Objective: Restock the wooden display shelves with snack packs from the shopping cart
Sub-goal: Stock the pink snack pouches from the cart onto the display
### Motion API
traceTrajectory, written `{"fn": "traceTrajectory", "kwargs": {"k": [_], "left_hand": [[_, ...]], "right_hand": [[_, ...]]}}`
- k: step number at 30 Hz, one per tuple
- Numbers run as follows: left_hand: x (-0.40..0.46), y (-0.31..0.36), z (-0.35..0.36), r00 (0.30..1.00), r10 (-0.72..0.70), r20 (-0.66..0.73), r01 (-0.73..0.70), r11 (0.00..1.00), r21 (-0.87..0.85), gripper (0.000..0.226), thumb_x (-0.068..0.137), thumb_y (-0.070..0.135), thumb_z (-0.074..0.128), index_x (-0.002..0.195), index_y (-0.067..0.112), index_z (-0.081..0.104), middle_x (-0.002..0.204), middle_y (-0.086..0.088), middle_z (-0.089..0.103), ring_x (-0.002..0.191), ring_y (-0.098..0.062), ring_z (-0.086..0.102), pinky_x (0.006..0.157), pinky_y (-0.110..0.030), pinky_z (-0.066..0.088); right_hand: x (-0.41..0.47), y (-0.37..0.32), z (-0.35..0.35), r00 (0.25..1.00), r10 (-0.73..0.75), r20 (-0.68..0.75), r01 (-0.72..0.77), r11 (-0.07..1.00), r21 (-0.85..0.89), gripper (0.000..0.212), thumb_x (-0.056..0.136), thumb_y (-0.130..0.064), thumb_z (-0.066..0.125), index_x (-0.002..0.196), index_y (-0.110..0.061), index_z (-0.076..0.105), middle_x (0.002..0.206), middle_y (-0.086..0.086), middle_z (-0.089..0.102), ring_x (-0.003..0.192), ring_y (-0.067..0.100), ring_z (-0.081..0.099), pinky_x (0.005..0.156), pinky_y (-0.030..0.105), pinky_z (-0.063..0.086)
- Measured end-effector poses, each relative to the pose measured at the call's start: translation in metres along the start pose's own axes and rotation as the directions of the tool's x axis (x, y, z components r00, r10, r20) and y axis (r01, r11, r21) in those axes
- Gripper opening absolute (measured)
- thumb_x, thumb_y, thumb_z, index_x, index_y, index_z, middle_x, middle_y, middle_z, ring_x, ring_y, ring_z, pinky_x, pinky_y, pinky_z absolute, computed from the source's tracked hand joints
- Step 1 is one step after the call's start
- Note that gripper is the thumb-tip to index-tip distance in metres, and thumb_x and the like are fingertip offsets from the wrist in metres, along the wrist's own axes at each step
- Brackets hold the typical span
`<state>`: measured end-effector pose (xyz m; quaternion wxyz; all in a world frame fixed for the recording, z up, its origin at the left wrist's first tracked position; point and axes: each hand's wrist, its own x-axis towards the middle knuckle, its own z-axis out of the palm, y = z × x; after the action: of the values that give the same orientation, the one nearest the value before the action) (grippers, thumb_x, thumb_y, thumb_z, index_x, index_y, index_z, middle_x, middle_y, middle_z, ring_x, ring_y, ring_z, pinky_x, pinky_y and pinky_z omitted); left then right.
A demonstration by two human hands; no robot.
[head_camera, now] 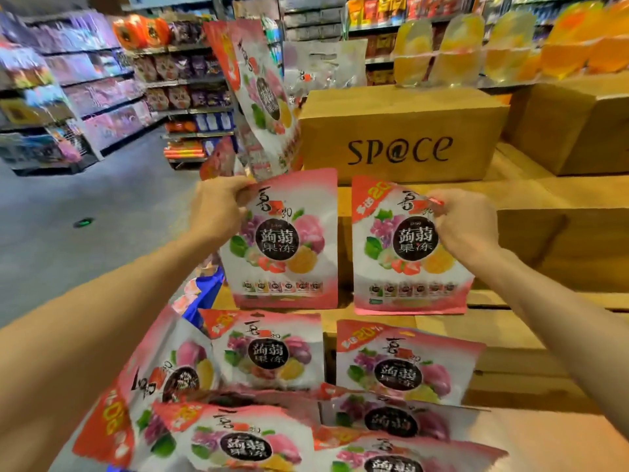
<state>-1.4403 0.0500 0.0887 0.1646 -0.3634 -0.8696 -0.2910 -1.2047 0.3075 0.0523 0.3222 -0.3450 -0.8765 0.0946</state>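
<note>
L hand [218,212] & R hand [466,223] each pinched a snack pack's top corner, left pack [282,240] and right pack [408,247], standing them upright, fronts out, on the wooden shelf [544,301].

Snack packs [284,243]: glossy plastic film, pink and white print, slightly crinkled, catching glare. Wooden display shelves [531,240]: pale bare wood, matt, visible plank seams. Cardboard box [401,134] far centre: brown, matt, black printed lettering. Yellow pouches [459,49] on top: translucent shiny plastic. Floor [102,212] left: grey, smooth, dull sheen.
</note>
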Motion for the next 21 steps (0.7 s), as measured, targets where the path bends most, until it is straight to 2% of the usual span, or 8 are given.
{"fn": "traceTrajectory", "kwargs": {"k": [5,9,11,13,14,16,19,21], "left_hand": [[-0.005,-0.005,0.006,0.997,0.051,0.055,-0.051,0.999,0.008,0.028,0.082,0.004,0.059,0.098,0.024,0.069,0.092,-0.008,0.072,0.086,-0.031,0.064,0.075,-0.045,0.053],[-0.004,-0.002,0.002,0.996,0.051,0.076,-0.054,0.998,0.038,0.026,0.08,0.001,0.057,0.092,0.022,0.069,0.091,-0.003,0.071,0.084,-0.028,0.061,0.074,-0.036,0.048],[-0.003,0.001,-0.001,0.993,0.058,0.1,-0.066,0.995,0.081,0.029,0.079,-0.002,0.056,0.096,0.019,0.067,0.098,-0.002,0.071,0.092,-0.029,0.06,0.081,-0.037,0.044],[-0.005,0.004,-0.007,0.991,0.088,0.1,-0.098,0.99,0.103,0.035,0.08,0.001,0.055,0.108,0.021,0.064,0.105,-0.004,0.07,0.102,-0.031,0.059,0.086,-0.038,0.041],[-0.007,0.005,-0.011,0.99,0.108,0.085,-0.116,0.989,0.09,0.038,0.081,0.003,0.055,0.113,0.022,0.062,0.107,-0.004,0.069,0.105,-0.031,0.057,0.087,-0.039,0.039],[-0.011,0.008,-0.022,0.988,0.147,0.039,-0.149,0.988,0.051,0.042,0.081,0.004,0.057,0.118,0.023,0.06,0.111,-0.004,0.068,0.108,-0.03,0.056,0.089,-0.04,0.039],[-0.02,0.02,-0.043,0.98,0.198,-0.025,-0.198,0.98,0.027,0.047,0.078,0.003,0.061,0.12,0.022,0.058,0.114,-0.005,0.066,0.109,-0.027,0.057,0.091,-0.041,0.043],[-0.03,0.029,-0.057,0.974,0.227,-0.018,-0.227,0.974,-0.019,0.044,0.078,0.002,0.059,0.12,0.019,0.058,0.116,-0.006,0.065,0.109,-0.028,0.057,0.09,-0.041,0.045]], "right_hand": [[-0.006,-0.007,0.004,0.999,-0.019,-0.049,0.02,0.999,0.033,0.026,0.078,0.008,0.054,0.086,-0.01,0.071,0.082,0.009,0.071,0.077,0.028,0.062,0.066,0.034,0.052],[-0.011,-0.018,0.004,0.999,0.014,-0.028,-0.012,0.999,0.049,0.026,0.074,0.005,0.049,0.081,-0.011,0.069,0.079,0.012,0.069,0.073,0.03,0.059,0.065,0.037,0.052],[-0.011,-0.026,0.004,0.999,0.037,0.025,-0.036,0.998,-0.05,0.029,0.076,0.001,0.05,0.093,-0.014,0.068,0.092,0.013,0.069,0.09,0.033,0.06,0.089,0.045,0.049],[-0.014,-0.032,0.0,0.997,0.054,0.057,-0.038,0.966,-0.255,0.036,0.079,-0.005,0.056,0.113,-0.017,0.06,0.114,0.013,0.064,0.12,0.034,0.049,0.111,0.055,0.025],[-0.017,-0.036,-0.006,0.997,0.057,0.058,-0.036,0.949,-0.314,0.044,0.081,-0.009,0.059,0.123,-0.017,0.053,0.125,0.013,0.059,0.131,0.034,0.04,0.112,0.058,0.016],[-0.024,-0.047,-0.02,0.999,0.035,0.024,-0.025,0.943,-0.332,0.055,0.083,-0.015,0.064,0.134,-0.017,0.043,0.136,0.011,0.05,0.138,0.033,0.028,0.113,0.059,0.01],[-0.039,-0.066,-0.042,0.998,-0.026,-0.049,0.008,0.947,-0.322,0.058,0.085,-0.021,0.065,0.137,-0.015,0.04,0.138,0.01,0.046,0.138,0.031,0.028,0.113,0.058,0.012],[-0.053,-0.079,-0.06,0.998,-0.039,-0.057,0.023,0.964,-0.266,0.06,0.085,-0.021,0.065,0.139,-0.015,0.038,0.138,0.009,0.046,0.133,0.03,0.036,0.112,0.054,0.024]]}}
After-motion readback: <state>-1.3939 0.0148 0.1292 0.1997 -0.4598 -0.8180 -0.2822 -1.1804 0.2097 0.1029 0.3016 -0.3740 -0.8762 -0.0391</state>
